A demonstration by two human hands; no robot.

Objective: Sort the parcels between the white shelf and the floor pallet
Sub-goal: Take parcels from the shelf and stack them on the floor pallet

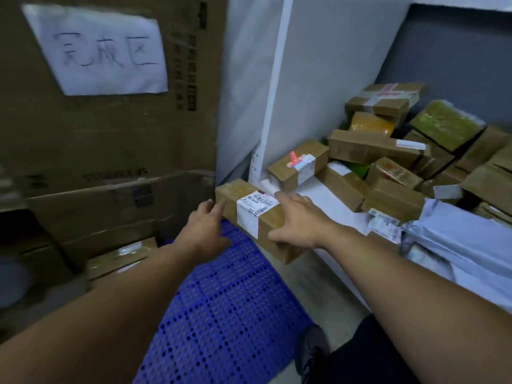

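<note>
A long brown cardboard parcel (250,206) with a white barcode label hangs over the gap between the white shelf (327,195) and the blue perforated floor pallet (221,314). My right hand (296,220) grips its near end, thumb on the side and fingers over the top. My left hand (206,228) touches the parcel's left side with straight fingers. Several more brown parcels (299,163) and grey mailer bags (457,245) are piled on the shelf.
Large cardboard boxes (110,134) with a handwritten paper sign (97,51) stand at the left behind the pallet. A small taped box (122,259) lies at the pallet's left edge. A white shelf post (274,92) rises behind the parcel. My dark shoe (313,353) is on the floor.
</note>
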